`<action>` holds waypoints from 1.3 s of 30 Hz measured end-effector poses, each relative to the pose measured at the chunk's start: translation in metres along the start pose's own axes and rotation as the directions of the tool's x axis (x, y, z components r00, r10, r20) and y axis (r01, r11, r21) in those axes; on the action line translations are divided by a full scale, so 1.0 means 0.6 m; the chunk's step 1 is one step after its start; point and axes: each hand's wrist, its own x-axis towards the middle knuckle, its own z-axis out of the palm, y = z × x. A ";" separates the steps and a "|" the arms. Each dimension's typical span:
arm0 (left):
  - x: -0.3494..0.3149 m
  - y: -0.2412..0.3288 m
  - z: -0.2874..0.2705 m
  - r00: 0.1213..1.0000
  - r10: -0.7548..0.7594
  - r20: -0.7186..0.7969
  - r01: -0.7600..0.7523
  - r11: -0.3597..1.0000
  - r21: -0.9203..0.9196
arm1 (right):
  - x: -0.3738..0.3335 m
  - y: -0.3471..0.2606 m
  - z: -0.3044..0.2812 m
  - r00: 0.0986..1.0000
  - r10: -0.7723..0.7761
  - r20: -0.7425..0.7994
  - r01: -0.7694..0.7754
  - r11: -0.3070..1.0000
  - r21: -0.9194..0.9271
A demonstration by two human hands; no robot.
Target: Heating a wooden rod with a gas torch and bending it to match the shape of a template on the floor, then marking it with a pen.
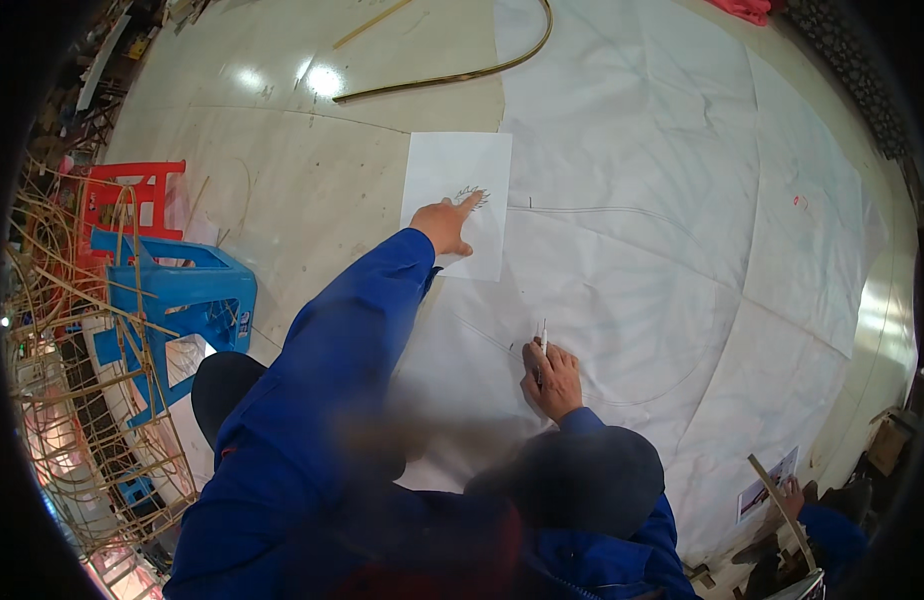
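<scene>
My left hand [444, 228] reaches forward over a white sheet of paper [422, 165]. Its index finger is stretched out on a small dark spiky drawing [469, 197], and the thumb stands apart. On the large white sheet [622, 290] spread over the floor rests my right hand [556, 383], closed around a slim white pen [544, 338] whose tip points away from me. Thin curved lines are drawn on the large sheet, with a short dark mark near the paper and another near my right hand.
Blue stool [182, 285] and red stool [167, 195] stand at left beside a bamboo-strip framework [92, 400]. A bent strip [442, 80] lies at the far side. Low on the right, another person's hand [794, 497] is beside a printed picture [767, 486] and a strip [787, 515].
</scene>
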 end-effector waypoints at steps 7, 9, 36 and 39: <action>-0.004 0.000 0.006 0.999 0.049 -0.009 -0.049 0.999 0.007 | 0.000 0.000 -0.001 1.000 0.010 0.021 -0.010 1.000 -0.004; -0.004 -0.002 0.009 0.998 0.056 -0.015 -0.055 0.998 0.026 | 0.000 0.000 -0.002 1.000 0.004 0.026 -0.004 1.000 -0.001; -0.037 -0.004 0.057 0.972 0.123 -0.198 -0.112 0.991 0.067 | -0.005 0.004 0.007 0.999 0.013 0.032 -0.012 0.999 -0.046; -0.044 -0.003 0.067 0.972 0.110 -0.208 -0.096 0.992 0.075 | -0.004 0.003 0.006 1.000 0.010 0.017 -0.009 0.999 -0.037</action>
